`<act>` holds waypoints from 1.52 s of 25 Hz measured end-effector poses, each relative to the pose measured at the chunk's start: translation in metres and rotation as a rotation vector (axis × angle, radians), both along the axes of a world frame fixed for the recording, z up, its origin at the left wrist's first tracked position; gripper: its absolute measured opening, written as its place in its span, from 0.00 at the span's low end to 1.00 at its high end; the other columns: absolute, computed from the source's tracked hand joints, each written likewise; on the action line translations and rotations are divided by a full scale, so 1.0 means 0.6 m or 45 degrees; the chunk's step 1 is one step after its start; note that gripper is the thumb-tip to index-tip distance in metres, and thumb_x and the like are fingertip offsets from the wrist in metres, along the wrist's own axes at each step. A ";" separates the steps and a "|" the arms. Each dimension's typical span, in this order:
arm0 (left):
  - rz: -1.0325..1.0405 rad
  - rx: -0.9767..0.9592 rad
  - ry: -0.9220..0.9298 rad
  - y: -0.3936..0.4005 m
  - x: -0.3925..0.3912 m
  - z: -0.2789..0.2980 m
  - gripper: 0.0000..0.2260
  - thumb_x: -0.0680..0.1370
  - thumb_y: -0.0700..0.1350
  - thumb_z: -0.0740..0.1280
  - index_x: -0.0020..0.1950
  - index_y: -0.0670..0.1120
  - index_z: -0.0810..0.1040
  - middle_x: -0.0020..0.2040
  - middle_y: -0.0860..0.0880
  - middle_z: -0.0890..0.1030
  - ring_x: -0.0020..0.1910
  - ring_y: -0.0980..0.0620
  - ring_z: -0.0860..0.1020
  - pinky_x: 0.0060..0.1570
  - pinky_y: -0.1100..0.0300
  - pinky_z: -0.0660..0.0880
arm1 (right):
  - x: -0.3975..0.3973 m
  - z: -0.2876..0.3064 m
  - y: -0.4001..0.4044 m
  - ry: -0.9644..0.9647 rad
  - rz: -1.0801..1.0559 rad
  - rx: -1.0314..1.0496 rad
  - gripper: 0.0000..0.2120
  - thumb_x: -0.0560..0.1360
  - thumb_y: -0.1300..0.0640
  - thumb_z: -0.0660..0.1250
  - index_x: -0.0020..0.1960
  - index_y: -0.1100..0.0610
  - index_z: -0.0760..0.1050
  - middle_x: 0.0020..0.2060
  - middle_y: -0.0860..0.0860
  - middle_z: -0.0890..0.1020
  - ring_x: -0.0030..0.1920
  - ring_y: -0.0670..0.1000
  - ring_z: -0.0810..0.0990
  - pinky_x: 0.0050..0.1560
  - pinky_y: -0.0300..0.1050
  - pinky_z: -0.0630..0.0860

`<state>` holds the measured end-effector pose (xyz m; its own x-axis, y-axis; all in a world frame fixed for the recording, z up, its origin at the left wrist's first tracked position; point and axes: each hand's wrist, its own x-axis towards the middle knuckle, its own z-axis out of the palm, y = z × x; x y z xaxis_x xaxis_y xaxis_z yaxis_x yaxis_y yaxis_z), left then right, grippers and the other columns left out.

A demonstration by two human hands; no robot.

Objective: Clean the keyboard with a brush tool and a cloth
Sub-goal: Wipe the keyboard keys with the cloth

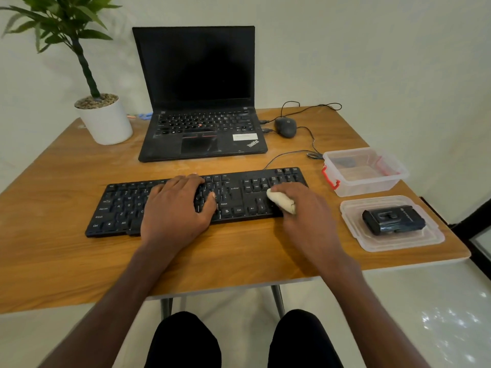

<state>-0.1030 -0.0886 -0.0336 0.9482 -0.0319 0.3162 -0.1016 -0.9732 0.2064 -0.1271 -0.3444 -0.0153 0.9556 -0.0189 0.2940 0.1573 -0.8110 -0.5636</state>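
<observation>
My left hand (178,205) lies flat on the middle of the keyboard (236,197), fingers straight and spread over the keys, pressing down and holding nothing. My right hand (305,208) is at the keyboard's right end, fingers curled round a bunched cream cloth (281,201), which touches the keys near the arrow block. The keyboard sits on the wooden table (79,256), front centre, angled a little, its cable running off toward the back right.

Behind the keyboard is an open black laptop (199,102), screen dark. A black mouse (285,126) sits just right of the laptop, wired. A potted plant (105,120) in a white pot stands at the back left. Small blue bits lie between the pot and the laptop, too small to identify.

Right of the keyboard there's a clear tub (366,171) with red clips; I can't make out what's in it. Nearer me, its lid (393,224) lies flat on the table with a black boxy item (393,219) on top. I can't tell if that's the brush tool.

My knees in black show below the table edge.
</observation>
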 end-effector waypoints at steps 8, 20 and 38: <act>0.000 0.016 -0.025 0.002 0.004 -0.005 0.24 0.83 0.63 0.58 0.72 0.49 0.76 0.68 0.47 0.81 0.68 0.45 0.77 0.70 0.43 0.69 | -0.016 -0.008 -0.019 -0.100 -0.325 -0.162 0.22 0.72 0.67 0.73 0.63 0.51 0.82 0.58 0.46 0.79 0.54 0.52 0.79 0.45 0.47 0.76; -0.004 0.004 -0.050 0.000 0.003 -0.005 0.22 0.84 0.61 0.62 0.72 0.49 0.76 0.70 0.47 0.80 0.70 0.45 0.77 0.71 0.42 0.69 | -0.029 0.008 -0.012 -0.023 -0.171 -0.188 0.22 0.73 0.65 0.72 0.64 0.48 0.82 0.58 0.43 0.79 0.53 0.50 0.79 0.45 0.43 0.72; -0.011 0.004 -0.060 0.001 0.001 -0.004 0.21 0.84 0.61 0.60 0.70 0.50 0.76 0.64 0.48 0.82 0.65 0.46 0.78 0.68 0.44 0.70 | 0.091 0.066 0.021 0.248 -0.021 -0.516 0.16 0.78 0.49 0.72 0.64 0.53 0.80 0.57 0.54 0.83 0.54 0.56 0.81 0.45 0.48 0.75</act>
